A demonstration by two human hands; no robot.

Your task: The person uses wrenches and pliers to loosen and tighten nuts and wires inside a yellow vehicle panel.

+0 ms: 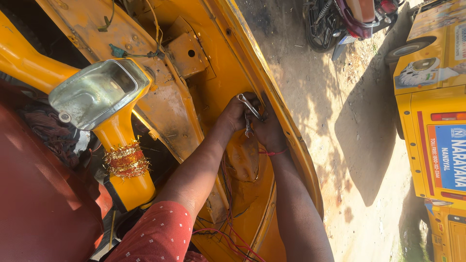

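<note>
Both hands meet against the inner side of a yellow vehicle body panel [228, 53], close under its curved rim. My left hand [234, 114], on an arm in a red dotted sleeve, is closed around a short silver spanner [248, 128] that hangs almost upright between the hands. My right hand [270, 131], with a red thread at the wrist, grips a second silver spanner [249, 105] whose open jaw points up and to the left. The fastener they sit on is hidden by the fingers.
A yellow handlebar column with an empty chrome headlamp shell [97, 92] and a tinsel band stands at left. Red and dark wires [228, 237] run below the hands. Outside on sandy ground are a parked motorcycle [349, 19] and another yellow vehicle [437, 111].
</note>
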